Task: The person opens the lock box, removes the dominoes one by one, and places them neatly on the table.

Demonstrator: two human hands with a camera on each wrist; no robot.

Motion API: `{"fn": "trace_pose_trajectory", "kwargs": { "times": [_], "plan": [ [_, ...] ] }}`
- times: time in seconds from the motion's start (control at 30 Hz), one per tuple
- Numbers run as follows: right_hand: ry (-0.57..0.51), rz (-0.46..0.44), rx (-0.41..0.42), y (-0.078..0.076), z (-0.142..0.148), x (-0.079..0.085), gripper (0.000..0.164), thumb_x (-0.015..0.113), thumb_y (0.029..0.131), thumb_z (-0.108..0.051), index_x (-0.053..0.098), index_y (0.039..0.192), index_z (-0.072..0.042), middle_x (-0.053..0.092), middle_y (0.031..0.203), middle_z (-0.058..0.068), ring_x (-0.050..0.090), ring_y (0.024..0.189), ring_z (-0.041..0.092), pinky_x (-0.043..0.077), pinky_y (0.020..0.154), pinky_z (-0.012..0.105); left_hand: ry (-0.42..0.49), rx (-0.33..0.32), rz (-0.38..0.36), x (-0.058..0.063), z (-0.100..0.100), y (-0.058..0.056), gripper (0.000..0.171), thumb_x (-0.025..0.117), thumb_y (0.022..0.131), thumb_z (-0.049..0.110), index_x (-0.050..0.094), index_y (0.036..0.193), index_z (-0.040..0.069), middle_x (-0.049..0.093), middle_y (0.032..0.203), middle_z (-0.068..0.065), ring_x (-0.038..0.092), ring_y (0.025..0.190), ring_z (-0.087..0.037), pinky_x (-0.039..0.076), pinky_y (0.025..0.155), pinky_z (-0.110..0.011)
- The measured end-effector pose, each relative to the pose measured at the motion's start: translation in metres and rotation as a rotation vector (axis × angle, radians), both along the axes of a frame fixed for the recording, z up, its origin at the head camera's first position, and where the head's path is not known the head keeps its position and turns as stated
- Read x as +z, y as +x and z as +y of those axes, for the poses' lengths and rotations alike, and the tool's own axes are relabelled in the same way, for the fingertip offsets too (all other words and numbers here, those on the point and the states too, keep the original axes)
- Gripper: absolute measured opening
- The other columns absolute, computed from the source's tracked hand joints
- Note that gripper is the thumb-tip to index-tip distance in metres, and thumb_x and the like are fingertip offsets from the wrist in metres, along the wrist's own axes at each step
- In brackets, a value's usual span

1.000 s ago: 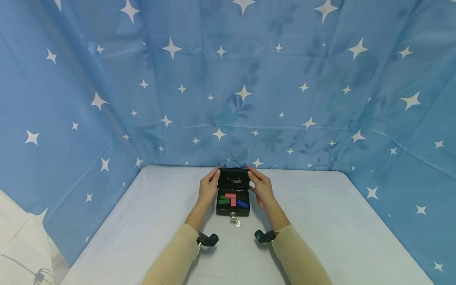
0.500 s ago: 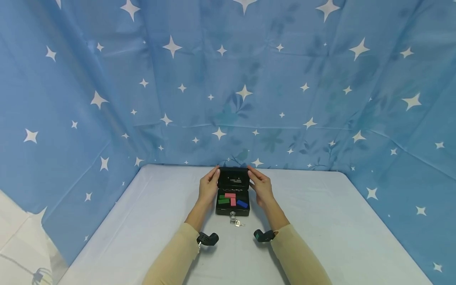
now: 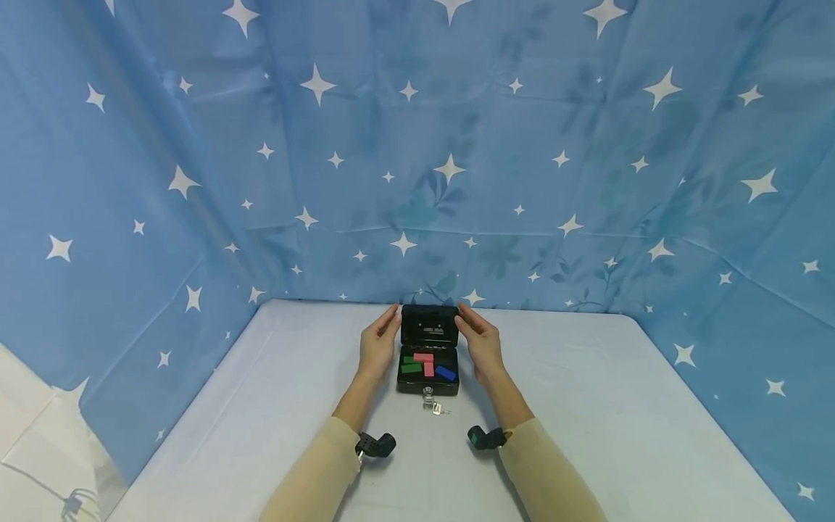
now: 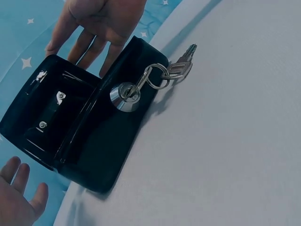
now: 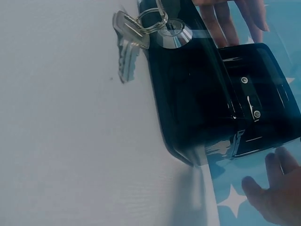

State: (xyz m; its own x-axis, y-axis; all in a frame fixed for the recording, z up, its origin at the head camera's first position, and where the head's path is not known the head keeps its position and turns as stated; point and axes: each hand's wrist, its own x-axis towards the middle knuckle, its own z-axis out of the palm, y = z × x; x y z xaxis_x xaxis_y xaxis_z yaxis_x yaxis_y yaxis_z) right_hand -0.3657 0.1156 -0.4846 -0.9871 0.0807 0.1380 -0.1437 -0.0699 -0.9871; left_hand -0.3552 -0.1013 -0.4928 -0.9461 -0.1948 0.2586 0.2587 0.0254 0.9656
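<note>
A small black cash box [image 3: 407, 388] stands with its lid [image 3: 429, 325] raised, and a key in its front lock [image 4: 125, 96]. Inside lie pink blocks [image 3: 423, 358], green blocks [image 3: 412, 368] and a blue block [image 3: 446, 373]. My left hand [image 3: 377, 351] is just off the lid's left side; in the left wrist view a gap shows between its fingers [image 4: 21, 178] and the lid. My right hand [image 3: 484, 349] is beside the lid's right side, fingers extended, holding nothing. In the right wrist view, its fingertips [image 5: 274, 163] sit just short of the lid edge.
A second key [image 3: 438, 409] hangs on the ring [image 4: 158, 76] at the lock, in front of the box. The box rests on a white-covered table [image 3: 567, 406]. A blue star-patterned curtain [image 3: 352, 188] rises close behind the table's far edge.
Both hands held the raised lid's sides earlier. Now they have moved slightly outward and let go. The lid stays raised, and the blocks lie as before.
</note>
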Motion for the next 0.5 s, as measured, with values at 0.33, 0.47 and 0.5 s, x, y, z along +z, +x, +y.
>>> {"fn": "trace_pose_trajectory", "kwargs": {
  "times": [0.33, 0.47, 0.5],
  "plan": [
    [0.126, 0.165, -0.148, 0.004, 0.004, 0.002, 0.040, 0.071, 0.101, -0.022, 0.067, 0.141, -0.016, 0.063, 0.140, 0.011, 0.054, 0.113, 0.016, 0.047, 0.090, 0.027, -0.103, -0.002, 0.041, -0.006, -0.013, 0.013, 0.041, 0.067, 0.104, 0.033, 0.066, 0.142, 0.020, 0.063, 0.147, -0.003, 0.057, 0.135, -0.028, 0.041, 0.119, -0.057],
    [0.188, 0.241, -0.181, 0.007, 0.005, 0.001, 0.038, 0.071, 0.101, -0.018, 0.068, 0.138, -0.009, 0.066, 0.133, 0.015, 0.055, 0.109, 0.021, 0.044, 0.093, 0.032, -0.081, -0.043, 0.040, -0.014, -0.023, 0.013, 0.042, 0.070, 0.102, 0.027, 0.066, 0.142, 0.016, 0.063, 0.148, -0.004, 0.056, 0.138, -0.029, 0.042, 0.118, -0.056],
    [0.202, 0.264, -0.189, 0.008, 0.006, 0.000, 0.037, 0.071, 0.101, -0.017, 0.068, 0.137, -0.008, 0.066, 0.132, 0.016, 0.056, 0.110, 0.024, 0.043, 0.094, 0.036, -0.060, -0.061, 0.037, -0.013, -0.024, 0.016, 0.043, 0.071, 0.101, 0.023, 0.065, 0.143, 0.014, 0.062, 0.149, -0.006, 0.055, 0.140, -0.030, 0.042, 0.119, -0.056]
  ]
}}
